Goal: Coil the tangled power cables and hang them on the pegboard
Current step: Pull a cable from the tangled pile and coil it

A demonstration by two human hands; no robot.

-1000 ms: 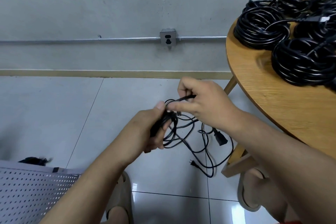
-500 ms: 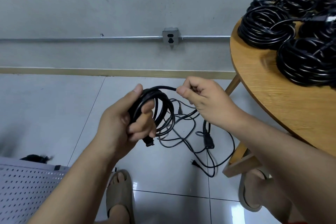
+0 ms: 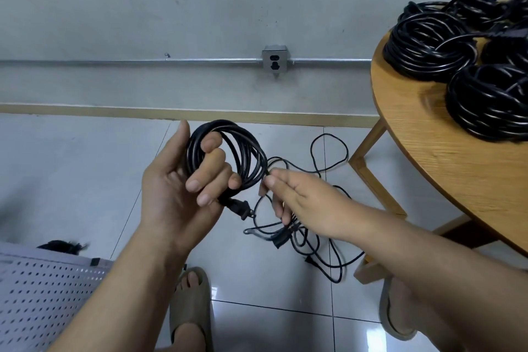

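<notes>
Coil of black power cable point(image 3: 243, 151) sits at the centre of the frame, gripped by the left hand point(image 3: 177, 194). Its fingers curl through the loops with the thumb raised beside them. The two-pin plug point(image 3: 241, 208) sticks out just below the fingers. The right hand point(image 3: 305, 200) reaches in from the right, its fingertips at the strand leaving the coil, but blur hides whether it pinches that strand. Below it a loose tangle point(image 3: 314, 248) of the same cable lies on the tiled floor point(image 3: 71, 180). Finished coils point(image 3: 428, 46) rest on the round wooden table point(image 3: 428, 174) at upper right. A white pegboard point(image 3: 37, 294) lies at lower left, and a wall socket point(image 3: 275, 59) sits at upper centre.
</notes>
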